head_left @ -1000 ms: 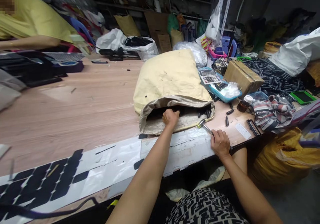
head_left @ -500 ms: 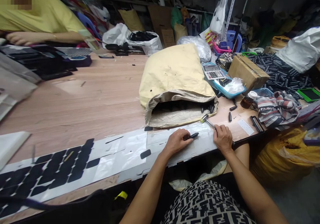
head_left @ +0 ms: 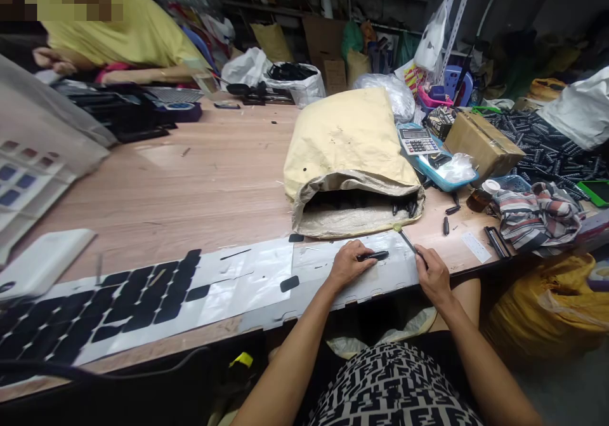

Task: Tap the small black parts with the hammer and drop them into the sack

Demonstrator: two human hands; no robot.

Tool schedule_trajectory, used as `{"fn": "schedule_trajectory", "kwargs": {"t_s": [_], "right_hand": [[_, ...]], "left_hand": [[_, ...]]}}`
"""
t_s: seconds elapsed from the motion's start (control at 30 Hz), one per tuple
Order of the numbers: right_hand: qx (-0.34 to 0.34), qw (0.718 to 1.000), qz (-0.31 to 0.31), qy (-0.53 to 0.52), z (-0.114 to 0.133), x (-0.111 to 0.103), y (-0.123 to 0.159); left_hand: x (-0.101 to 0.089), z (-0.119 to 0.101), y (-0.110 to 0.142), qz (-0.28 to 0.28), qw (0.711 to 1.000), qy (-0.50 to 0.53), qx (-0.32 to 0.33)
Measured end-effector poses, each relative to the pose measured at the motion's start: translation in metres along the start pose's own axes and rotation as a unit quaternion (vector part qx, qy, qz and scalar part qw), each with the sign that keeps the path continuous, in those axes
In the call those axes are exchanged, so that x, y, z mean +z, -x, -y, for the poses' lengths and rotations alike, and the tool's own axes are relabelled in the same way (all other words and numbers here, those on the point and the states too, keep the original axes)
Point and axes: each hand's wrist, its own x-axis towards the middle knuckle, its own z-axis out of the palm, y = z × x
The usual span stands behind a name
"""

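My left hand (head_left: 351, 265) is closed on a slim black handle-like piece (head_left: 377, 256), which lies low over the white sheet (head_left: 328, 280) at the table's front edge. In my right hand (head_left: 434, 275) is a small hammer, gripped by its handle (head_left: 408, 242); the yellowish hammer head (head_left: 398, 228) points away from me, close to the sack's mouth. A big cream sack (head_left: 347, 140) lies just beyond both hands, its opening facing me, with black pieces (head_left: 404, 209) inside. More of these loose black pieces (head_left: 446, 225) rest to its right.
Rows of black rounded patches (head_left: 143, 292) cover the sheet at left. At right are a calculator (head_left: 417, 140) on a blue tray (head_left: 450, 181), a cardboard box (head_left: 483, 143), a brown bottle (head_left: 478, 199) and striped cloth (head_left: 533, 213). A co-worker in a yellow top (head_left: 128, 29) sits at far left.
The view has swung left, so the scene sits further right. The hammer's head has turned in my right hand. My left hand keeps its hold on the black piece. The co-worker's arms have moved.
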Motion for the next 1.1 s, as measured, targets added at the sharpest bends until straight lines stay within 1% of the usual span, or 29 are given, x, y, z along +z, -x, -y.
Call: {"fn": "schedule_trajectory", "kwargs": {"t_s": [0.07,0.13,0.23,0.37,0.6,0.77,0.9,0.97,1.1], "right_hand": [[-0.011,0.998,0.018,-0.063,0.012,-0.006,0.009],[-0.025,0.995,0.042,-0.090,0.023,-0.009,0.017],[-0.043,0.993,0.065,-0.094,0.032,-0.009,0.026],[-0.035,0.994,0.087,-0.057,0.035,-0.005,0.031],[-0.025,0.995,0.056,-0.076,0.033,-0.007,0.030],[-0.006,0.996,0.064,-0.061,0.028,-0.010,0.032],[0.009,0.998,0.043,-0.040,0.016,-0.012,0.021],[0.013,1.000,0.028,-0.003,0.007,-0.011,0.010],[0.002,0.991,0.002,0.131,-0.012,-0.002,-0.012]], "left_hand": [[0.001,0.001,0.000,-0.006,1.000,0.007,-0.004],[0.001,0.001,-0.001,-0.011,1.000,0.009,-0.008],[0.001,0.000,-0.001,-0.009,1.000,0.006,-0.016],[0.001,0.000,-0.001,-0.004,1.000,0.005,-0.011],[0.004,0.001,-0.001,-0.026,1.000,0.004,-0.006],[0.003,0.001,-0.001,-0.026,1.000,0.002,-0.004],[0.002,0.000,-0.001,-0.018,1.000,0.002,-0.007],[0.001,-0.001,-0.001,-0.016,1.000,-0.003,-0.006],[-0.001,-0.003,0.000,-0.010,1.000,-0.018,-0.003]]}}
